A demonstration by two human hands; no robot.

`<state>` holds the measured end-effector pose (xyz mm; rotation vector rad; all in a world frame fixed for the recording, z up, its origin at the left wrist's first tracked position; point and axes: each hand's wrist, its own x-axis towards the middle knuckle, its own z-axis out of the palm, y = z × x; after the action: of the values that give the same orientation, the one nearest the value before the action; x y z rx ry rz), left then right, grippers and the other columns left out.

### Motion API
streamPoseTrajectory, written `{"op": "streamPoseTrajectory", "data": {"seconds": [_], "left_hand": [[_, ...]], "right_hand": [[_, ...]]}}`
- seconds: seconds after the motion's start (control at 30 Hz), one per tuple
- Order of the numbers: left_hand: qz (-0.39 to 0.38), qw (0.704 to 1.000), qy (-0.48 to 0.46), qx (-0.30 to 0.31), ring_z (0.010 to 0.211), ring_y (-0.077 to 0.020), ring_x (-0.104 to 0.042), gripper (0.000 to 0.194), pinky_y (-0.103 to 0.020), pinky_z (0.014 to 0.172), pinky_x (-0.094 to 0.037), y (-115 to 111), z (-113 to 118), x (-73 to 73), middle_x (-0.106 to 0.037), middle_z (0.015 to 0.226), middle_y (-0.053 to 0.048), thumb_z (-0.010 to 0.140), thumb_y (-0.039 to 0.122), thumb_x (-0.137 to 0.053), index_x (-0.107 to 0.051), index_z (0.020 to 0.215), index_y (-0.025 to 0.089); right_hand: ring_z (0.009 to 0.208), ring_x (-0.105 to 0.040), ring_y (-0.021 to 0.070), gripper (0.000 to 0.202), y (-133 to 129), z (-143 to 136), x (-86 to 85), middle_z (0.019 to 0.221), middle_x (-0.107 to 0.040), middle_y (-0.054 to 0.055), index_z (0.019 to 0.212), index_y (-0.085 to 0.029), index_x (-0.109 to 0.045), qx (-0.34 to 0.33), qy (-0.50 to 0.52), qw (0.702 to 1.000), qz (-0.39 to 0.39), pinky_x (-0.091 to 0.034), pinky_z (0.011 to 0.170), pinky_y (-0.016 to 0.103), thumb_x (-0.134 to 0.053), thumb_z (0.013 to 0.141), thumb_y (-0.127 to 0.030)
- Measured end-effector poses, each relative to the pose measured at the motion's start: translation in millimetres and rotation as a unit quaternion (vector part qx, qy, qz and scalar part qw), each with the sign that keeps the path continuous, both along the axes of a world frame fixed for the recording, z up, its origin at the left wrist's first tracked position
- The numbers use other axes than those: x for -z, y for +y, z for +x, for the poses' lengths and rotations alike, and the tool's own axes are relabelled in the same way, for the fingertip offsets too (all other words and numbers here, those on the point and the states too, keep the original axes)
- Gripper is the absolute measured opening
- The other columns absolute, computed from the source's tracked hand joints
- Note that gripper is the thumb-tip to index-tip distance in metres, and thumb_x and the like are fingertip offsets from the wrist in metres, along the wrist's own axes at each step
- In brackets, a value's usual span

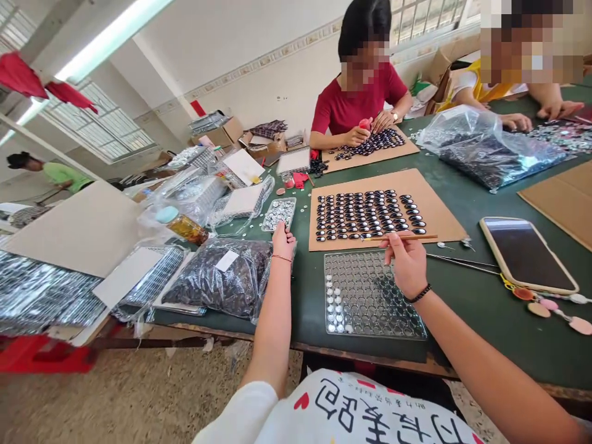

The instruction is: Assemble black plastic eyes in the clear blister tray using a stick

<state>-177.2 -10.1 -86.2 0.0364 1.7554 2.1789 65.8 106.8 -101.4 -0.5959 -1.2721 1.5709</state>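
Note:
My right hand (407,262) grips a thin wooden stick (423,237), its pale tip pointing left along the near edge of a cardboard sheet (435,213). Rows of glossy black oval pieces (363,213) with bright spots lie on that sheet. Below the hand is a clear plastic tray (370,296) of round pockets; white round pieces (333,302) fill some pockets at its left side. My left hand (283,240) has curled fingers at the near edge of a small tray (293,213) heaped with white round pieces (278,213). What those fingers hold is hidden.
A packed plastic bag (217,277) and a jar (182,225) lie left of my left arm. At right are tweezers (462,263) and a phone (527,253). Two people work across the green table (499,333); a clear bag (485,148) of dark pieces lies near them.

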Motion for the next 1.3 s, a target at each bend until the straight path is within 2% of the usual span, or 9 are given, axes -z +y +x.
{"op": "streamPoseTrajectory", "data": {"seconds": [0.1, 0.17, 0.23, 0.33, 0.43, 0.57, 0.77, 1.17, 1.3], "left_hand": [[0.01, 1.0, -0.014, 0.025, 0.034, -0.0003, -0.026, 0.033, -0.013, 0.034, -0.018, 2, 8, 6.4, -0.033, 0.047, 0.01, 0.068, 0.043, -0.062, -0.043, 0.069, 0.016], [0.012, 0.998, -0.003, 0.064, 0.036, -0.0005, -0.03, 0.032, -0.013, 0.035, -0.019, 3, 32, 12.9, -0.038, 0.049, 0.009, 0.065, 0.04, -0.066, -0.047, 0.072, 0.016], [-0.025, 0.989, 0.023, 0.141, 0.038, -0.0014, -0.035, 0.032, -0.013, 0.035, -0.021, 3, 59, 19.0, -0.044, 0.051, 0.006, 0.061, 0.038, -0.069, -0.054, 0.077, 0.015], [-0.121, 0.939, 0.08, 0.311, 0.041, -0.0036, -0.04, 0.032, -0.015, 0.037, -0.026, 1, 92, 25.0, -0.051, 0.053, 0.002, 0.063, 0.038, -0.067, -0.061, 0.081, 0.012], [-0.158, 0.889, 0.136, 0.407, 0.042, -0.0053, -0.042, 0.028, -0.016, 0.038, -0.028, 1, 108, 27.3, -0.054, 0.055, 0.001, 0.066, 0.038, -0.064, -0.063, 0.08, 0.014], [-0.201, 0.864, 0.198, 0.417, 0.039, -0.0056, -0.039, 0.026, -0.017, 0.036, -0.029, 4, 113, 26.2, -0.056, 0.055, 0.0, 0.066, 0.038, -0.064, -0.065, 0.078, 0.014], [-0.192, 0.858, 0.18, 0.441, 0.041, -0.0044, -0.034, 0.036, -0.016, 0.035, -0.031, 1, 114, 17.9, -0.046, 0.054, 0.003, 0.064, 0.034, -0.066, -0.066, 0.096, 0.017], [-0.208, 0.86, 0.188, 0.427, 0.042, -0.0047, -0.035, 0.037, -0.017, 0.036, -0.032, 0, 116, 14.9, -0.051, 0.058, 0.0, 0.064, 0.035, -0.066, -0.066, 0.097, 0.017], [-0.185, 0.862, 0.158, 0.444, 0.038, -0.0049, -0.036, 0.033, -0.017, 0.039, -0.029, 0, 115, 13.2, -0.05, 0.051, 0.002, 0.074, 0.034, -0.056, -0.064, 0.1, 0.016]], "right_hand": [[0.034, -0.041, 0.0052, 0.024, -1, 0, -0.5, 0.06, -0.053, -0.004, 0.075, -0.019, -0.046, 0.006, -0.001, 1.0, 0.002, -0.031, 0.033, 0.018, -0.054, 0.079, -0.041], [0.035, -0.042, 0.0057, 0.023, -3, 0, -1.5, 0.06, -0.053, -0.004, 0.077, -0.019, -0.046, 0.003, -0.007, 1.0, 0.014, -0.031, 0.033, 0.019, -0.053, 0.08, -0.041], [0.035, -0.042, 0.0065, 0.023, -6, 1, -2.1, 0.061, -0.055, -0.003, 0.078, -0.019, -0.046, -0.011, -0.034, 0.998, 0.046, -0.032, 0.035, 0.019, -0.051, 0.082, -0.041], [0.039, -0.043, 0.008, 0.022, -12, 3, -1.0, 0.062, -0.057, -0.001, 0.079, -0.019, -0.049, -0.031, -0.118, 0.982, 0.142, -0.035, 0.038, 0.021, -0.046, 0.084, -0.041], [0.046, -0.047, 0.0104, 0.024, -18, 6, 1.2, 0.063, -0.058, 0.001, 0.08, -0.019, -0.05, -0.044, -0.193, 0.945, 0.26, -0.037, 0.046, 0.022, -0.038, 0.088, -0.038], [0.053, -0.05, 0.0123, 0.029, -21, 9, 1.1, 0.066, -0.058, 0.003, 0.081, -0.018, -0.049, -0.057, -0.233, 0.904, 0.354, -0.038, 0.054, 0.024, -0.028, 0.09, -0.036], [0.056, -0.05, 0.0125, 0.032, -21, 8, -0.2, 0.068, -0.057, 0.004, 0.077, -0.018, -0.049, -0.048, -0.247, 0.866, 0.432, -0.037, 0.056, 0.024, -0.025, 0.091, -0.034], [0.055, -0.049, 0.0128, 0.023, -23, 5, 3.1, 0.063, -0.055, 0.002, 0.077, -0.017, -0.049, -0.024, -0.244, 0.837, 0.489, -0.035, 0.056, 0.024, -0.032, 0.09, -0.026], [0.057, -0.049, 0.0125, 0.024, -24, 3, 6.5, 0.066, -0.057, 0.002, 0.078, -0.017, -0.051, -0.036, -0.252, 0.822, 0.509, -0.035, 0.057, 0.024, -0.033, 0.09, -0.026]]}}
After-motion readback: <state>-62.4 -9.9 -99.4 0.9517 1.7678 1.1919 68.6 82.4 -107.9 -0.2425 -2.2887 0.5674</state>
